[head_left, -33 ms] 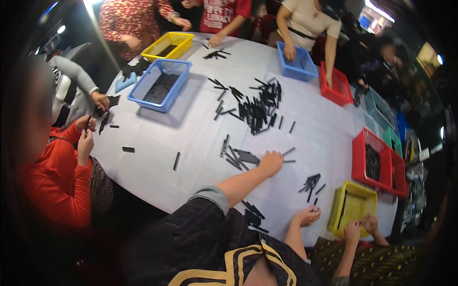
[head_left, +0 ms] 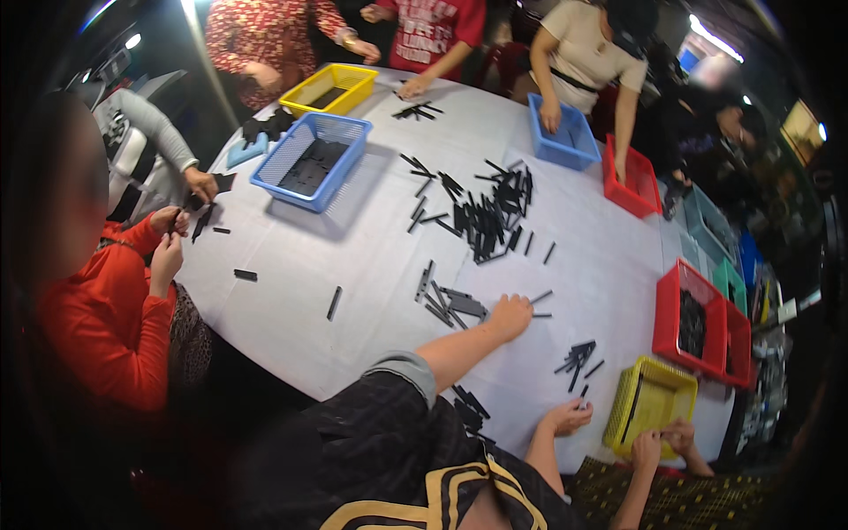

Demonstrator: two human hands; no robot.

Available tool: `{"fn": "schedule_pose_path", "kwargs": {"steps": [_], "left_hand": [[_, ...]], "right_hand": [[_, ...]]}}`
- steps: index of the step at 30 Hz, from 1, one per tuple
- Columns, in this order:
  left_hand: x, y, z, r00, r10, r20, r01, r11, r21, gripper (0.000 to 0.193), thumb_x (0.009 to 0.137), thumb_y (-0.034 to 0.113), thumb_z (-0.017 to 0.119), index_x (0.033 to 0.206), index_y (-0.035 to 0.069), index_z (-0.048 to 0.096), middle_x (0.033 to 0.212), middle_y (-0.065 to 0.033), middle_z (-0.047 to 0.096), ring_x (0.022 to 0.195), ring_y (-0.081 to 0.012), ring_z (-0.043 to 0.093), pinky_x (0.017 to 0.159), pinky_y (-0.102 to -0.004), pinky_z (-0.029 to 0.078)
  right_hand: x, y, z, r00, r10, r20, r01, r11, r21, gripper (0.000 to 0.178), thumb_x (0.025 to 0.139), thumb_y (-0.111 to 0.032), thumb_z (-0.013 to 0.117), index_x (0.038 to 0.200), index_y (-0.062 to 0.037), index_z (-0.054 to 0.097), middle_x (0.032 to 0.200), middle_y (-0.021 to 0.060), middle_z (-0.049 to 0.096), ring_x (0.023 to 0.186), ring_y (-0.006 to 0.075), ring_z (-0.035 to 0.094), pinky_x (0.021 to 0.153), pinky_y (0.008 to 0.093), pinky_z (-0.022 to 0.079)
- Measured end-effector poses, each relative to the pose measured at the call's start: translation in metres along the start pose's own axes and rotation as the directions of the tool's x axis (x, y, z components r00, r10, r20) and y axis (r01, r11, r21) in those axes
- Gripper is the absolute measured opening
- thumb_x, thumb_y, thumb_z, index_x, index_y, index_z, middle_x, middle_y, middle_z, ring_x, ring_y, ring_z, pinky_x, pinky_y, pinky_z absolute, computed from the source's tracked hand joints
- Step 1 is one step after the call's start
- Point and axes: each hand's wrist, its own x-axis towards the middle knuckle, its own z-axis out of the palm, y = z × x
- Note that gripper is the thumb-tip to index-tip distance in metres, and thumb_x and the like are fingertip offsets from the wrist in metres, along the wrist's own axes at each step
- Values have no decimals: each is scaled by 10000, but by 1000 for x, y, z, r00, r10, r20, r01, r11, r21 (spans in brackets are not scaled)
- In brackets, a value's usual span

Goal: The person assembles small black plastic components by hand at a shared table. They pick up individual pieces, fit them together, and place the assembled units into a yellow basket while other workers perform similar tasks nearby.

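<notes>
**Reaching into the loose black strips**

The left hand (head_left: 511, 316) stretches out from the lower centre of the frame and lies knuckles-up on the white surface (head_left: 353, 265). Its fingers are curled downward at the right edge of a small heap of black strips (head_left: 455, 305). The fingertips are hidden under the hand, so I cannot tell whether they have pinched a strip or only rest there. The heap lies just left of the hand, touching it or nearly so. One loose strip (head_left: 541, 298) lies just to its right.

The right hand (head_left: 568, 415) sits lower in the frame, near the surface's edge, with the fingers bent. Whether it holds anything is too small to tell. A second fan of strips (head_left: 576, 355) lies just above it, and a yellow basket (head_left: 669, 371) stands to its right.

Judging from this, the step in hand is picking pieces out of the near heap. The next move calls for separating one thin strip from its overlapping neighbours, which means a fine fingertip pinch and not a sweep.

A much larger pile of strips (head_left: 490, 216) lies well beyond, toward the upper centre.
</notes>
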Motion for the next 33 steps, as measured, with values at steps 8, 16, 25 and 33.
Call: {"fn": "schedule_pose_path", "kwargs": {"steps": [8,16,25,33], "left_hand": [[-26,9,-8,991,-125,44,132,971,-200,133,745,147,592,831,46,578,871,-100,545,826,-270,556,683,-388,473],[-127,39,-125,976,-159,-149,65,866,-496,199,718,167,649,853,57,553,807,-75,542,789,-264,562,644,-362,465],[-147,7,-174,944,-229,237,224,-81,-971,160,878,181,583,860,28,541,749,-35,611,645,-106,591,592,-252,468],[-141,21,-191,873,-300,385,295,-304,-906,244,912,250,535,767,58,581,522,68,406,436,-21,319,405,-186,219]], "right_hand": [[3,19,14,998,-30,-50,37,990,139,315,880,-302,533,1085,-64,516,1059,112,524,965,269,527,747,400,436],[-86,-147,-76,449,-525,723,-525,500,689,280,948,-232,446,859,8,558,766,45,555,692,113,489,634,223,388],[-86,-174,-129,-223,-592,775,-804,561,197,229,941,-228,404,782,-81,480,672,-22,448,579,101,399,536,261,332],[-68,-179,-172,-434,-539,722,-848,515,-126,353,957,-315,376,691,-86,421,635,17,386,581,141,361,583,271,327]]}}
